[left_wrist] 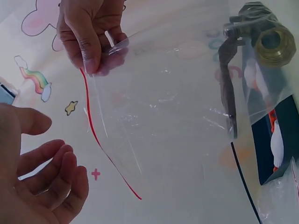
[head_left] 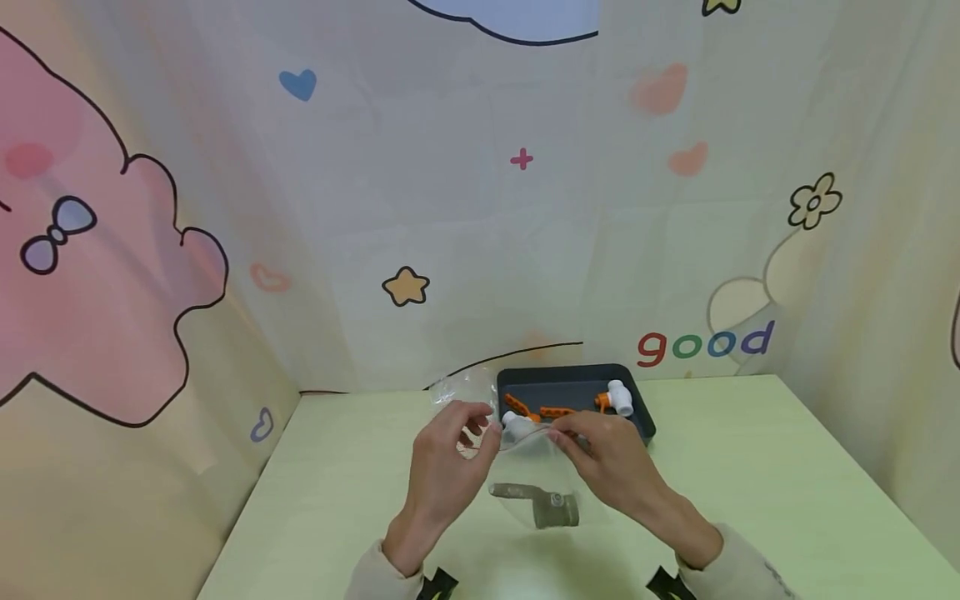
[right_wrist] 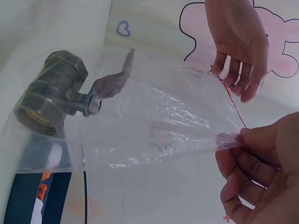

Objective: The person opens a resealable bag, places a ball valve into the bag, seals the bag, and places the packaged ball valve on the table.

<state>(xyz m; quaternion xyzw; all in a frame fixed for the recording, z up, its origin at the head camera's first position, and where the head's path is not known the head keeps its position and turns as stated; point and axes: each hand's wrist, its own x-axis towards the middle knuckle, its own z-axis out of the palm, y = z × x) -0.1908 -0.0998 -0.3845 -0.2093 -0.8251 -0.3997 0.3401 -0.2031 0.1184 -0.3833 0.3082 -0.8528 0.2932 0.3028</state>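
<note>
My right hand (head_left: 615,462) pinches the mouth of a clear zip bag (right_wrist: 177,102) between thumb and fingers, gathering the plastic there. A red line runs along the bag's mouth. Down in the bag hangs a brass ball valve (head_left: 555,508) with a long lever handle, its threaded opening visible in both wrist views. Across from it, my left hand (head_left: 450,458) is beside the other end of the mouth, fingers loosely bent and apart. The left wrist view shows a gap between this hand and the plastic.
Behind the hands stands a dark tray (head_left: 555,390) holding white plastic valves (head_left: 619,398) and orange handles (head_left: 517,406). Another clear plastic bag (head_left: 465,383) lies at the tray's left. A printed curtain (head_left: 450,192) closes off the back of the pale green table (head_left: 322,500).
</note>
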